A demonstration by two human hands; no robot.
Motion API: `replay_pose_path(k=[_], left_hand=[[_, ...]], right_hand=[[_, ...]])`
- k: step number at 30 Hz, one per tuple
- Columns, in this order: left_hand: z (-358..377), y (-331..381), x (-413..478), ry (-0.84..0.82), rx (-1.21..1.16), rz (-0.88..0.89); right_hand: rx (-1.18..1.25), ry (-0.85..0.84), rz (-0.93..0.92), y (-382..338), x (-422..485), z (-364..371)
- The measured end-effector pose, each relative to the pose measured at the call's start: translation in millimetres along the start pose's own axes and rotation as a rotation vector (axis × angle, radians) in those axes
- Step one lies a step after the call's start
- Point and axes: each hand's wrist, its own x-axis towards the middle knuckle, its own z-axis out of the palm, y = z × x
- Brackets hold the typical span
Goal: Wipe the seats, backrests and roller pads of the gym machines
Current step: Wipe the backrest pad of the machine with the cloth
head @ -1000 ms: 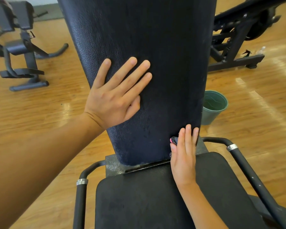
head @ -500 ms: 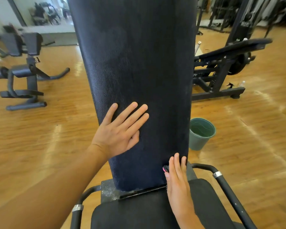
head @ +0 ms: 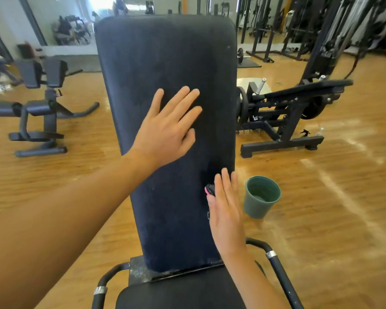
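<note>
A tall dark padded backrest (head: 165,52) stands upright in front of me, above a black seat (head: 178,295). My left hand (head: 165,130) lies flat on the middle of the backrest with its fingers spread. My right hand (head: 225,208) presses a small dark cloth with a pink edge (head: 209,189) against the backrest's lower right edge, fingers straight. Most of the cloth is hidden under that hand.
A green bucket (head: 261,197) stands on the wooden floor just right of the backrest. Black handle bars (head: 276,270) flank the seat. A black bench machine (head: 294,117) stands to the right, a roller-pad machine (head: 40,108) to the left, racks behind.
My right hand has slid the cloth upward along the backrest's right edge. My left hand has moved higher on the pad. The view has tilted up and now shows the backrest's top.
</note>
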Motion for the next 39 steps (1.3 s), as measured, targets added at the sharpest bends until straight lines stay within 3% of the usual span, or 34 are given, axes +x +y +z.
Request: replay_pose_path(k=[10,20,39], left_hand=[[26.5,-10.1,-5.5,0.092,0.112,-0.013],[31.2,-9.2,-7.5,0.109,0.136,0.014],[31.1,-8.5,-8.0,0.085,0.130,0.006]], right_hand=[[0.086,0.241,-0.285,-16.4,178.6,-51.4],[0.025,0.272,-0.279,-31.6,294.2,-57.7],[-0.147,0.263,-0.347,-27.9,271.4,-38.7]])
